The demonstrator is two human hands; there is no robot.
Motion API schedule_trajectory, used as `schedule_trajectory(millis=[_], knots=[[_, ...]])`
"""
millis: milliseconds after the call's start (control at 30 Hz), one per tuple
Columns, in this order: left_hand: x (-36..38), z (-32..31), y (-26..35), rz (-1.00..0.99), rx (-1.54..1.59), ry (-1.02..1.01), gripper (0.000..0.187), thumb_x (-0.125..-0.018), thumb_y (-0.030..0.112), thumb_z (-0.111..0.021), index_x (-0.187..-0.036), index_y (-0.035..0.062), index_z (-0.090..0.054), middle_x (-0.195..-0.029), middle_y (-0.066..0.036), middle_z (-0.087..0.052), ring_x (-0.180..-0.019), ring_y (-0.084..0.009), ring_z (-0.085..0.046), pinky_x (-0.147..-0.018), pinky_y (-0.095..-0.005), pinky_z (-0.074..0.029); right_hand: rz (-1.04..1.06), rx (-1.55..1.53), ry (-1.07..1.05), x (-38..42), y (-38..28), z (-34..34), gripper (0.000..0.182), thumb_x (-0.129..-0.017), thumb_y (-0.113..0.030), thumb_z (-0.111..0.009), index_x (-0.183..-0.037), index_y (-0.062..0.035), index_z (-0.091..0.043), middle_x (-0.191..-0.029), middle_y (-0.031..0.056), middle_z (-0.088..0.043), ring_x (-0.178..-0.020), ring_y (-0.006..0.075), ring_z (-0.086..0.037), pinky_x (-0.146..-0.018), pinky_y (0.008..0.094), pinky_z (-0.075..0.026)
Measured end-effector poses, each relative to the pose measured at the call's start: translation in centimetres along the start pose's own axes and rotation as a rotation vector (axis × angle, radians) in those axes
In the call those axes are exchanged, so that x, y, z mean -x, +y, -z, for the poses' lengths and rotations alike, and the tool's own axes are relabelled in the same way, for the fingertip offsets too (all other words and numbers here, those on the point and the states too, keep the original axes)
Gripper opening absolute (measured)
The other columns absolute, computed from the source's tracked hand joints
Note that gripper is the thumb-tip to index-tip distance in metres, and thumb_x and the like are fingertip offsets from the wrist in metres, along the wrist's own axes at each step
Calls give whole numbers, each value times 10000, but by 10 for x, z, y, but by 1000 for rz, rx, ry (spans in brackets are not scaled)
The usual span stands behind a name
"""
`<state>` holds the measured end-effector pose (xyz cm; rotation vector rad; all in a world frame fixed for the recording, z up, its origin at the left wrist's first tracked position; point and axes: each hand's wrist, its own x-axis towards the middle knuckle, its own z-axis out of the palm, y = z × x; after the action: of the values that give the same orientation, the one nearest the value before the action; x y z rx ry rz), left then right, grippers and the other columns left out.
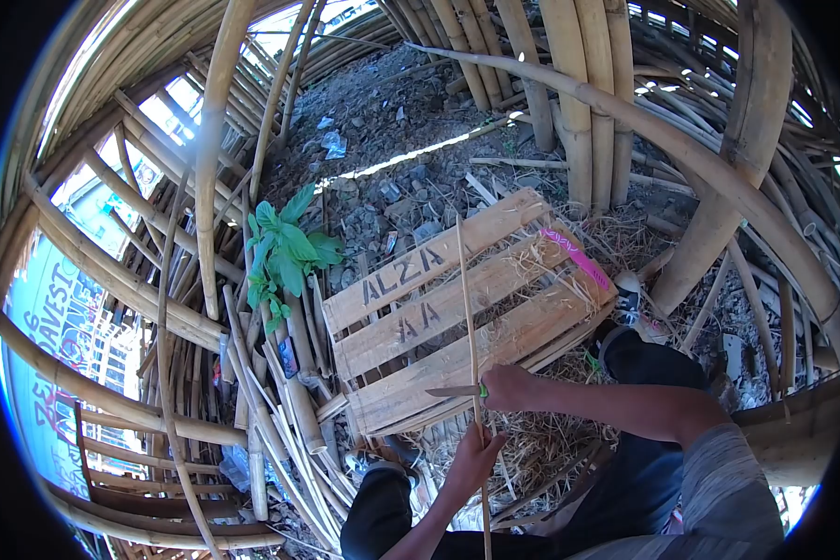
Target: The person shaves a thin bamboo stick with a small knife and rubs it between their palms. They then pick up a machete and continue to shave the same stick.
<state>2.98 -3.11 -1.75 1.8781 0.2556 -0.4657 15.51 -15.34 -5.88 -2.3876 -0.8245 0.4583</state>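
My right hand (509, 387) is wrapped round the handle of a knife (452, 391), whose blade points left and lies across a long, thin bamboo strip (469, 322). A bit of green shows at the handle beside my fingers. Just below the blade, my left hand (476, 455) grips the same strip, which runs nearly upright from my lap up past the crate. Behind the strip rests a slatted wooden crate (411, 338) with dark lettering on its slats and a pink mark at its right corner.
Straw and shavings (532, 443) cover the ground around my legs. To the left lie several cut bamboo strips (261, 420) near a green leafy plant (285, 245). Thick bamboo poles (579, 103) stand behind the crate, and a curved pole (663, 126) arches across the right.
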Motion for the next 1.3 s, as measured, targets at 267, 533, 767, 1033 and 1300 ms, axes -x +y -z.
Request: schedule_trajectory(millis=[267, 533, 767, 1033, 1300], knots=[[2, 0, 5, 29, 49, 8, 274, -886, 213, -557, -779, 74, -347, -500, 37, -365, -382, -57, -351, -343, -232, -267, 68, 49, -3, -2, -1, 12, 287, -688, -229, -584, -763, 46, -613, -719, 242, -613, -713, 374, -626, -672, 437, -508], [7, 11, 24, 69, 83, 81, 306, -862, 235, -582, -731, 41, -386, -514, -25, -400, -449, -106, -388, -415, -293, -330, -48, 52, 69, -9, -6, 23, 263, -719, -233, -561, -762, 19, -625, -718, 230, -614, -718, 365, -626, -662, 451, -503], [9, 10, 14, -69, -81, 175, 322, -856, 231, -587, -720, 26, -380, -519, -60, -386, -490, -132, -354, -448, -323, -330, -39, 98, 3, -2, -23, 38, 241, -733, -212, -552, -769, 18, -616, -678, 204, -614, -677, 354, -627, -612, 436, -509], [10, 13, 23, -17, 77, 129, 320, -849, 222, -595, -713, 31, -378, -515, -58, -390, -494, -126, -356, -452, -314, -332, -100, 26, 50, -3, -19, 39, 255, -722, -247, -585, -719, 5, -620, -664, 205, -613, -677, 342, -632, -603, 428, -508], [21, 9, 33, 14, 205, 27, 252, -914, 193, -495, -732, 105, -344, -524, 46, -305, -391, -39, -325, -324, -236, -232, -270, -320, 283, -40, 55, 67, 365, -822, -338, -532, -657, -14, -564, -518, 94, -537, -468, 258, -562, -450, 383, -435]])
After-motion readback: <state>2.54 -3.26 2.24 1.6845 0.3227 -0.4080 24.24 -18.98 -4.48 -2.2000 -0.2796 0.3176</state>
